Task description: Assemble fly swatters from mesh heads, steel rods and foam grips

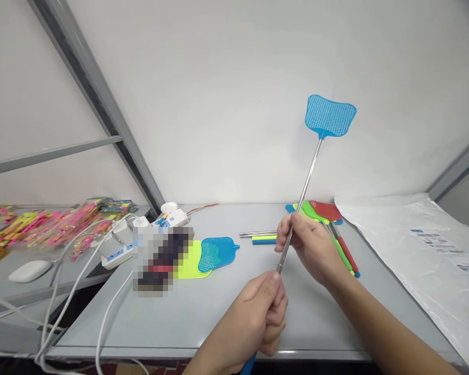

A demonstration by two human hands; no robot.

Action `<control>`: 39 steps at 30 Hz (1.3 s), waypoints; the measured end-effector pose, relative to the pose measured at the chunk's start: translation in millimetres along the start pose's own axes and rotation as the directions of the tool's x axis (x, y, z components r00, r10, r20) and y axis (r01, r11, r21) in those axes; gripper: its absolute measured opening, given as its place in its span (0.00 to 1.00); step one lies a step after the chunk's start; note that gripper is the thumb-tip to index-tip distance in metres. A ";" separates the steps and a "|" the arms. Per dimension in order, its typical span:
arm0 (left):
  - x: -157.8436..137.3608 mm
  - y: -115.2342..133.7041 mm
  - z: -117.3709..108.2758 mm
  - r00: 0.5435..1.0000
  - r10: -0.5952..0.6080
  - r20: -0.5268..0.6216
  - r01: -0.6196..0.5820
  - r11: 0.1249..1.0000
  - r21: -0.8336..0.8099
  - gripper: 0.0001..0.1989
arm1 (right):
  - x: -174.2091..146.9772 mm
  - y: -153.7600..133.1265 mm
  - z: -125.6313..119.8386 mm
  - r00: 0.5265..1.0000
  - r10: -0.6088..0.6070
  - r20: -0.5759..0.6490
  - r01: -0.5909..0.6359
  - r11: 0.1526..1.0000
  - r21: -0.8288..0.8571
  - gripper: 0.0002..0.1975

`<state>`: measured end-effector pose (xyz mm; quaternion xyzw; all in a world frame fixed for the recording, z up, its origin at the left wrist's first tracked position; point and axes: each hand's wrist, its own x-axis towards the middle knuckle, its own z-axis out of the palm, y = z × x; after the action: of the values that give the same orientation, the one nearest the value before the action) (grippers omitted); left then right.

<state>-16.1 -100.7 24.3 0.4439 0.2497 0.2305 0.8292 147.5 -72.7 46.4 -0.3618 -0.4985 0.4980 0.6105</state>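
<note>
A fly swatter (330,117) with a blue mesh head and a long metal telescopic rod is held up at a slant above the table. My left hand (254,315) is closed round its lower end, where a bit of blue handle shows below the fist. Higher on the rod, my right hand (310,245) grips the metal between thumb and fingers. Behind my right hand lie several fly swatters (326,210) with red, green and blue heads. To the left are loose swatter heads, one blue (219,253) and one yellow (193,263), partly overlapping.
Metal rods (254,234) and coloured handles (263,241) lie mid-table. White power strips (119,255) and cables (68,276) run along the left. Bagged pink and yellow items (58,226) fill the far left. A white plastic bag (410,245) covers the right side. A blurred patch hides something.
</note>
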 end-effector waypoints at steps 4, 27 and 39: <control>-0.3 -2.9 -0.5 0.999 -0.022 0.027 0.021 1.000 0.011 0.20 | -14.5 3.5 1.2 0.997 0.025 0.076 -0.020 0.998 -0.062 0.21; -49.4 -3.5 -19.4 0.994 0.027 -0.105 0.050 0.746 0.664 0.23 | -38.6 -1.4 1.8 0.959 -0.047 -0.281 0.088 0.986 0.138 0.17; -39.2 9.5 -15.7 0.961 0.229 -0.153 0.025 0.482 0.876 0.18 | -47.7 7.5 33.3 0.986 0.041 -0.161 0.024 0.922 0.386 0.18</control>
<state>-57.4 -110.0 33.0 0.7830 0.4066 0.1754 0.4369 113.0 -118.9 35.5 -0.2768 -0.3362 0.5572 0.7071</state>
